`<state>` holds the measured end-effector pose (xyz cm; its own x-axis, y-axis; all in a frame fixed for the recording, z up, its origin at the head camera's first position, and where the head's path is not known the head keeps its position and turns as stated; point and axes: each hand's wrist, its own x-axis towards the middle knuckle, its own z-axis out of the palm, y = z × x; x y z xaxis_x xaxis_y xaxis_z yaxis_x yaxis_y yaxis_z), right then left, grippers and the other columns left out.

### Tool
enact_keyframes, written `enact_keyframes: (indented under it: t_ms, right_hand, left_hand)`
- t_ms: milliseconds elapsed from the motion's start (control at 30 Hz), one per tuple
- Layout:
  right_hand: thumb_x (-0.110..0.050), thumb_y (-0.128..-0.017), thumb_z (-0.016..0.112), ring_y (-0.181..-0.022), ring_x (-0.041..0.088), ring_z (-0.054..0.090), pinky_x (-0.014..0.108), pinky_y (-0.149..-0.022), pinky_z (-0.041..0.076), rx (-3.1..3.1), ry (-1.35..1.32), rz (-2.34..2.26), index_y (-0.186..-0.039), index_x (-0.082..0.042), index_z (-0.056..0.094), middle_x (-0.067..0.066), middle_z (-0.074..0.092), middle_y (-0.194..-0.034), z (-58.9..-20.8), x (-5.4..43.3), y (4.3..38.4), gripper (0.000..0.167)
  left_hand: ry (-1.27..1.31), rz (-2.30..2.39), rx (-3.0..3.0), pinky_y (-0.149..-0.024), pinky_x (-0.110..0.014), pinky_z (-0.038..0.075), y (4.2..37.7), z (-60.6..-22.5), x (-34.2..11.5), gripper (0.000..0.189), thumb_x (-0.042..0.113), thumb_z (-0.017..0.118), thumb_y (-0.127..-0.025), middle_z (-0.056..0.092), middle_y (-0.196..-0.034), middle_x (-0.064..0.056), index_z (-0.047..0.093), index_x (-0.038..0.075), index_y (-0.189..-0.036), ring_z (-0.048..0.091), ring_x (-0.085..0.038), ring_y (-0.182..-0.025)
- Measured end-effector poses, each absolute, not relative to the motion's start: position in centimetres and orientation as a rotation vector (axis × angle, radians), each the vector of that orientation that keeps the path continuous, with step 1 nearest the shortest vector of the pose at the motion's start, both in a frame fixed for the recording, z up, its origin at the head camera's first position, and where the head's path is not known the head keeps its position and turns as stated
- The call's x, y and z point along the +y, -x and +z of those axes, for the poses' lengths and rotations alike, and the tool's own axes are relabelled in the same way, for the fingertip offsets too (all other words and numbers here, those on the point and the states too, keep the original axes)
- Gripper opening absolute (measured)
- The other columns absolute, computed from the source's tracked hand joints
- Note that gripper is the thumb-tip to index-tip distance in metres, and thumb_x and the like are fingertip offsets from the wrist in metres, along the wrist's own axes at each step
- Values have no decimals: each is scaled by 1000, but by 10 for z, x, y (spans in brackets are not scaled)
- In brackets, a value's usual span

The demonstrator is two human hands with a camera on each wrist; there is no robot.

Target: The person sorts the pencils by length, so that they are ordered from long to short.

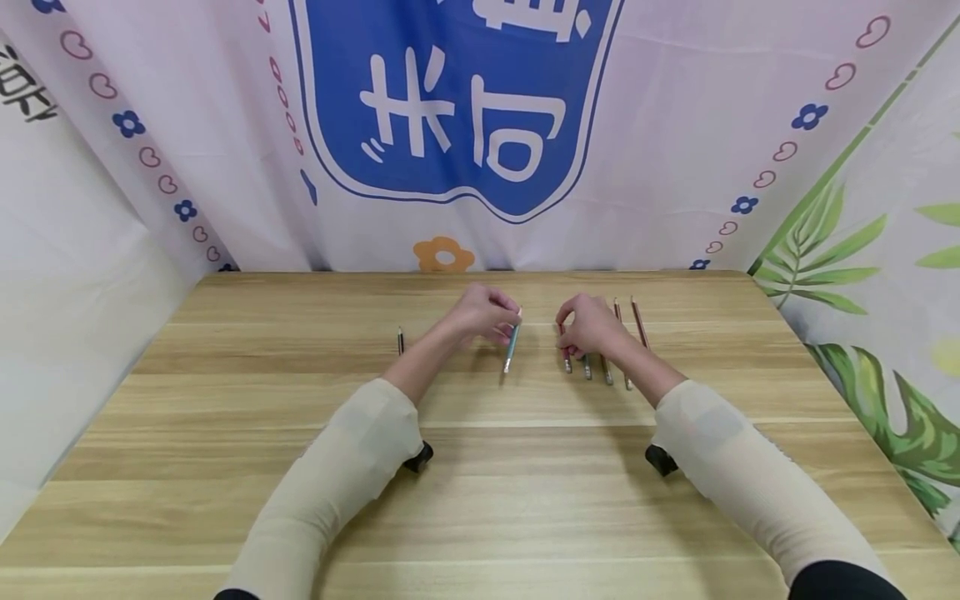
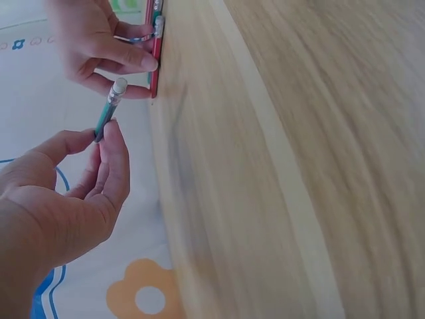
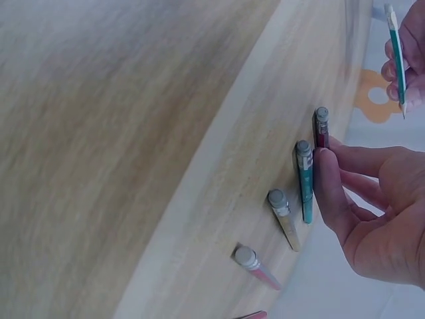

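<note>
My left hand (image 1: 482,315) pinches a teal pencil (image 1: 512,346) between thumb and fingers, raised above the table. Its white eraser (image 2: 119,86) end points toward the table's front in the head view. To the right, my right hand (image 1: 590,325) holds a dark red pencil (image 3: 322,127) at the table surface with thumb and finger. Beside that one lie a teal pencil (image 3: 305,183), a yellowish pencil (image 3: 284,219) and a pinkish-red pencil (image 3: 257,267), side by side with eraser ends toward me. Another red pencil (image 1: 639,321) is partly hidden by the right forearm.
A dark pencil (image 1: 401,340) lies left of the left forearm, which partly covers it. The wooden table (image 1: 480,500) ends at the back against a printed cloth (image 1: 360,233). More patterned cloth (image 1: 847,275) hangs at the right side.
</note>
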<state>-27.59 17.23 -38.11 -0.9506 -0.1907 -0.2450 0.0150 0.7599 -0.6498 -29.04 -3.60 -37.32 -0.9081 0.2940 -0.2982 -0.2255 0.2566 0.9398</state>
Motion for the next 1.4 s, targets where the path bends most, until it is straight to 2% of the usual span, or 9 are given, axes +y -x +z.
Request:
enact_keyframes:
  t_ms: [400,633,900,1400]
  right_hand:
    - [5,-88,79,-57,18,71,29,-59,65,2683,127,-963,-123,7,67,14,74,-75,-380,173,275,38]
    - [6,-87,78,-57,18,70,30,-59,65,2681,132,-964,-122,7,67,14,74,-74,-380,173,276,37]
    - [6,-86,79,-55,16,69,29,-57,65,2689,145,-966,-122,7,67,15,74,-74,-379,172,276,38]
    - [7,-87,78,-53,15,68,29,-56,64,2661,115,-1011,-122,6,68,16,74,-74,-381,174,275,36]
  left_hand:
    - [7,1759,2035,-61,-26,64,297,-383,-21,10,-10,69,-93,64,-87,-14,64,-5,-100,65,-21,-66]
    - [26,1784,2024,-61,-27,65,301,-388,-15,11,-10,68,-94,64,-87,-15,64,-6,-103,65,-21,-65]
    - [40,1849,2004,-56,-26,64,302,-391,-7,8,-12,67,-94,64,-85,-15,63,-7,-99,63,-19,-62]
    - [12,1813,2013,-59,-30,66,305,-400,6,8,-13,66,-94,63,-80,-14,62,-8,-100,64,-19,-60]
